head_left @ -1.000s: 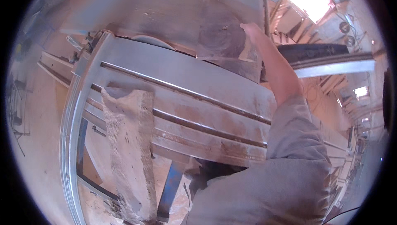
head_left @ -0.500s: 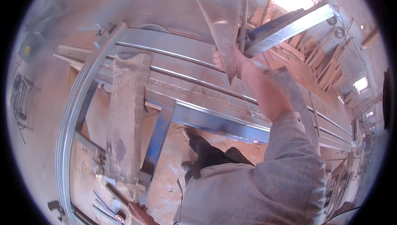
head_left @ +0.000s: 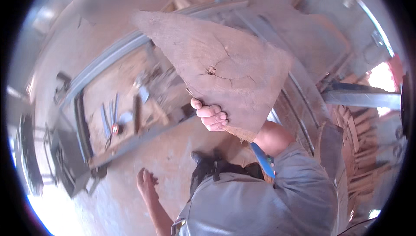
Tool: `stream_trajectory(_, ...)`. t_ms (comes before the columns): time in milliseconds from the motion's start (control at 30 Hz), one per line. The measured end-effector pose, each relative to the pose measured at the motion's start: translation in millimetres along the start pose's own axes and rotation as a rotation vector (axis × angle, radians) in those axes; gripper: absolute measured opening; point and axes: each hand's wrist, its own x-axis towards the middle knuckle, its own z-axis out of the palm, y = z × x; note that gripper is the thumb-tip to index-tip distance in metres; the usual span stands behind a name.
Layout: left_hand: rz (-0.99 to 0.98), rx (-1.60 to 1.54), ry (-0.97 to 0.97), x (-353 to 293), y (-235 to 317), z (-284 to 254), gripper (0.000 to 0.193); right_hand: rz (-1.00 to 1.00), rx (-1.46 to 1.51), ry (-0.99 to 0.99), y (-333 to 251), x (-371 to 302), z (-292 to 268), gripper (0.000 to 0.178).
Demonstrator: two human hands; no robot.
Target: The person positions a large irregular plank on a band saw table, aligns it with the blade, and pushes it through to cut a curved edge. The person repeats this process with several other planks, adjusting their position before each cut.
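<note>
My right hand [head_left: 212,115] grips a flat, pointed wooden board [head_left: 216,62] by its lower edge, the fingers curled over the near side. The forearm passes behind the board. Its broad face is turned up toward me, with a small knot hole and cracks around it. My left hand [head_left: 147,183] hangs low over the floor, fingers loosely bent and apart, holding nothing. Behind the board, part of the machine's sliding table and metal frame [head_left: 106,60] is hidden.
At the left, dark strips [head_left: 108,117] lie inside the frame near a brown stick [head_left: 137,114]. A frame bar [head_left: 143,140] crosses between me and them. Stacked wood pieces [head_left: 362,162] and a metal beam [head_left: 364,98] are on the right.
The view has turned left. The board in my right hand has swung from nearly edge-on to face-on. My left hand now appears farther from the brown stick. The rough plank is no longer plainly visible.
</note>
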Motion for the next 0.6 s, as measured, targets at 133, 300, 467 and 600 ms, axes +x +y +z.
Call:
stream_trajectory(133,0.059,0.011,0.070,-67,30,43,0.048,0.046,0.110,0.173,11,2,27,0.054)
stream_trajectory(300,0.052,-0.093,0.047,-115,19,80,0.056,0.151,0.113,0.283,1,-7,35,0.053)
stream_trajectory(467,0.359,-0.360,-0.157,-171,50,135,0.080,0.345,0.093,0.170,-9,-8,-28,0.053)
stream_trajectory(600,0.303,-0.780,0.011,-187,62,113,0.054,0.129,-1.204,0.994,73,84,2,0.056)
